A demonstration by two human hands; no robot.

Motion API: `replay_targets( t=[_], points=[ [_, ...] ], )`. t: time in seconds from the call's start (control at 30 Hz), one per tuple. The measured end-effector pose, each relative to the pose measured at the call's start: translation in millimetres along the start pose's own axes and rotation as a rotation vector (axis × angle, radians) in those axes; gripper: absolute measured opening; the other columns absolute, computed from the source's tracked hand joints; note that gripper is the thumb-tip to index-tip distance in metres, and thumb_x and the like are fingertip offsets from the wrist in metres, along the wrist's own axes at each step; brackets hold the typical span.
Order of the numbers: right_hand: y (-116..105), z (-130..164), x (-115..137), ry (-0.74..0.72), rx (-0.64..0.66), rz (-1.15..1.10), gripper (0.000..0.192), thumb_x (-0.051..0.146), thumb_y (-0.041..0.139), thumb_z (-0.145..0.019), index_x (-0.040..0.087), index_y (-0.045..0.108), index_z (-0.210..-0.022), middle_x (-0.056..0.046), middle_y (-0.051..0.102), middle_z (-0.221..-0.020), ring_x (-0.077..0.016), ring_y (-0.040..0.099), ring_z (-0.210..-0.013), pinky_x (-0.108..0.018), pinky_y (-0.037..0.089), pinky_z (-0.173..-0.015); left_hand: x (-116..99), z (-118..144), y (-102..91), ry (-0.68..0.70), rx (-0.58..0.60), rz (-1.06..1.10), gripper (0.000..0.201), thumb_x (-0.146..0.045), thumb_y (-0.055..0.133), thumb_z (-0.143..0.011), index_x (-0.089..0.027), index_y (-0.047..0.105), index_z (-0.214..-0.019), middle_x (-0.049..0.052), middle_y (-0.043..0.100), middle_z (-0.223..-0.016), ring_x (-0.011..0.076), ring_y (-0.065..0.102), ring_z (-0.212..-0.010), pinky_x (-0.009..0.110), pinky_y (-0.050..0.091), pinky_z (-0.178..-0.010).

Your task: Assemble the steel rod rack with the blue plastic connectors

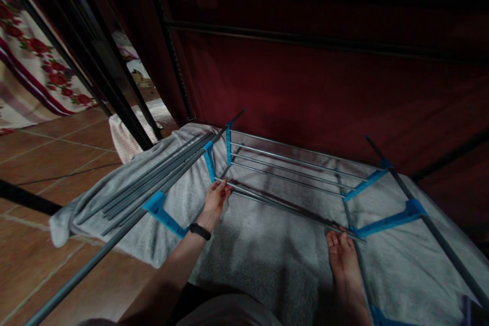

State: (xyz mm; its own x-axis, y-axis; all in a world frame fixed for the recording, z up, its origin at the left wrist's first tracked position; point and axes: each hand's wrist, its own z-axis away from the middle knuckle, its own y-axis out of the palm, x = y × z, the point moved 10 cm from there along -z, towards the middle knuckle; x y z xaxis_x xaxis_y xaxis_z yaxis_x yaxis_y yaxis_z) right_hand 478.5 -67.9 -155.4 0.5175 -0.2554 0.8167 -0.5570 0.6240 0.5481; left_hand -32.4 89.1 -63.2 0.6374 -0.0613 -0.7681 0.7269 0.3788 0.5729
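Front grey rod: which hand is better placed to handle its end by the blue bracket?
Left. The left hand grips that rod beside the blue bracket; the right hand is out of view.

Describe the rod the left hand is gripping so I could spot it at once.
Start at the grey blanket on the floor, where a shelf rack of silver rods and blue plastic brackets lies flat. The rod is the nearest crossbar, running from the left hand towards a bare foot. Its neighbours lie farther back, untouched.
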Motion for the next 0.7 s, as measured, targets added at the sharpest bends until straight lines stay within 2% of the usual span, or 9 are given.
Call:
replay_targets(
  t=[0.13,0.23,0.4,0.5,0.6,0.7],
  points=[
    [-1,2,2,-0.002,-0.037,-0.019,0.027,0.039,0.086,-0.071,0.024,0.068,-0.086,0.000,0.074,-0.095,-0.0154,0.070,-0.082,-0.034,0.060,-0.084,4,7,0.3,0.019,0.029,-0.069,0.026,-0.026,0.086,-0.074,-0.015,0.063,-0.081,0.002,0.068,-0.073,0.0116,0.068,-0.066,0.020,0.051,-0.061],
    [0,3,-1,0.024,-0.050,-0.022,0.028,0.038,0.086,-0.070,0.024,0.070,-0.089,0.000,0.074,-0.094,-0.0156,0.070,-0.082,-0.033,0.060,-0.083,6,13,3.4,0.104,0.076,-0.239,0.028,-0.033,0.085,-0.074,-0.016,0.066,-0.087,0.004,0.071,-0.077,0.0127,0.066,-0.066,0.022,0.050,-0.062],
    [-1,3,-4,0.048,-0.053,-0.036,0.026,0.036,0.085,-0.073,0.024,0.071,-0.092,0.001,0.074,-0.096,-0.0146,0.069,-0.086,-0.031,0.058,-0.088,13,27,8.5,0.204,0.124,-0.477,0.010,-0.026,0.078,-0.078,-0.020,0.071,-0.080,0.003,0.068,-0.070,0.0168,0.063,-0.065,0.027,0.049,-0.065],
    [0,1,-6,0.055,-0.031,-0.045,0.022,0.034,0.085,-0.074,0.024,0.071,-0.088,0.002,0.074,-0.093,-0.0132,0.069,-0.085,-0.029,0.058,-0.089,9,50,35.7,0.394,0.319,-0.767,0.005,-0.024,0.074,-0.083,-0.025,0.076,-0.087,0.006,0.074,-0.086,0.0222,0.067,-0.082,0.032,0.051,-0.080],
    [-2,1,-6,0.042,-0.033,-0.034,0.022,0.035,0.085,-0.074,0.026,0.071,-0.087,0.002,0.075,-0.093,-0.0134,0.069,-0.086,-0.030,0.058,-0.089,13,85,74.7,0.696,0.595,-1.135,0.020,-0.025,0.058,-0.095,-0.025,0.076,-0.102,0.009,0.074,-0.101,0.0247,0.067,-0.097,0.037,0.050,-0.092],
    [-3,1,-4,0.015,-0.040,-0.017,0.017,0.035,0.084,-0.075,0.028,0.072,-0.085,0.002,0.075,-0.095,-0.0141,0.070,-0.084,-0.031,0.060,-0.087,26,112,101.4,0.952,0.761,-1.413,0.032,-0.018,0.046,-0.099,-0.022,0.072,-0.117,0.012,0.072,-0.112,0.0248,0.064,-0.106,0.041,0.049,-0.098]
  ],
)
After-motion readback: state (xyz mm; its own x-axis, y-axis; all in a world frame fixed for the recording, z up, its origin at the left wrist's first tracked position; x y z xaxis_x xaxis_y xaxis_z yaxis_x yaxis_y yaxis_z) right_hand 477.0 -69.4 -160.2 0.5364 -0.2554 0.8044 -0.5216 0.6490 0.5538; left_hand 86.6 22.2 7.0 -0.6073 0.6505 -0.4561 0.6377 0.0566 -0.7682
